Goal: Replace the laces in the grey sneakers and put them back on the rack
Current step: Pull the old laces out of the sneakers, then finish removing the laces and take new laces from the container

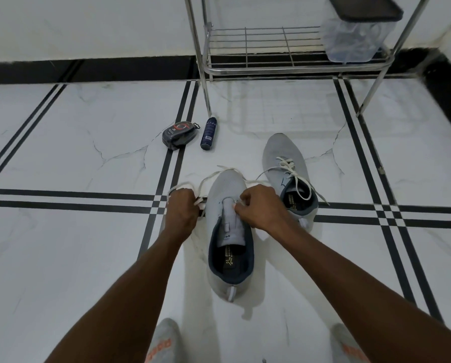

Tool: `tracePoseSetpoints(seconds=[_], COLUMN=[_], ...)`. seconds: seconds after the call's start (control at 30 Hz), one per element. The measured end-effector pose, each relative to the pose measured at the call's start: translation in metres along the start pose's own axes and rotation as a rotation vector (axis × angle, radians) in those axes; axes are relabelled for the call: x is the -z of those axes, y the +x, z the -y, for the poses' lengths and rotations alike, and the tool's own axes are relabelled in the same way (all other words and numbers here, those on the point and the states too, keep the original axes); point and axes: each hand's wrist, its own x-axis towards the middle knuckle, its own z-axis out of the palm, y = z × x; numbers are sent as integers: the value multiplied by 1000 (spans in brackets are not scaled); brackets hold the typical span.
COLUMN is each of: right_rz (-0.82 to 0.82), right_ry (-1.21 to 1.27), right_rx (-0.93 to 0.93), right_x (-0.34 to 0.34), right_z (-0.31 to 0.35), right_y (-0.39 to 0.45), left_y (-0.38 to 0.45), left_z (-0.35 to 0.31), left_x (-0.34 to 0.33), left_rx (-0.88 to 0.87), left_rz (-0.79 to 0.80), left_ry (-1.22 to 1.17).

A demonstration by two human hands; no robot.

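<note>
We read nothing surely: orange lettering on the grey slippers (164,344) below our hands is cut off.

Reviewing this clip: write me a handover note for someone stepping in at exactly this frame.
Left hand: closed on the loose white lace beside the near sneaker.
Right hand: pinching at the near sneaker's front eyelets.
Far sneaker: on the floor to the right, laced, ends loose.
Rack: low shelf has no shoes, only a plastic container.
Done: lacing of the near sneaker barely begun.
Left: lace it, settle the far one, put both on the rack.
</note>
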Motion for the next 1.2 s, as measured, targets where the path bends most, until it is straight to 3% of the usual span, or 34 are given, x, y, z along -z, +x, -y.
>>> tracePoseSetpoints(seconds=[0.17, 0.33, 0.43, 0.63, 0.77, 0.97, 1.2], right_rz=[21, 33, 39, 145, 100, -17, -250], right_ry=[139, 257, 519, 955, 1186, 1062, 931], right_rx=[104, 194, 239, 128, 28, -7, -95], right_x=[25, 63, 84, 105, 141, 223, 286], right_z=[0, 22, 38, 56, 42, 22, -17], right_y=[12, 31, 33, 16, 5, -19, -43], left_y=[12, 28, 30, 32, 41, 25, -1], left_z=[-30, -90, -129, -182, -187, -223, -320], left_x=[48, 120, 154, 199, 194, 147, 79], left_rx=[41, -131, -223, -241, -137, -67, -3], left_rz=[3, 180, 249, 129, 77, 234, 347], left_ry=[-181, -411, -550, -799, -960, -1058, -1203])
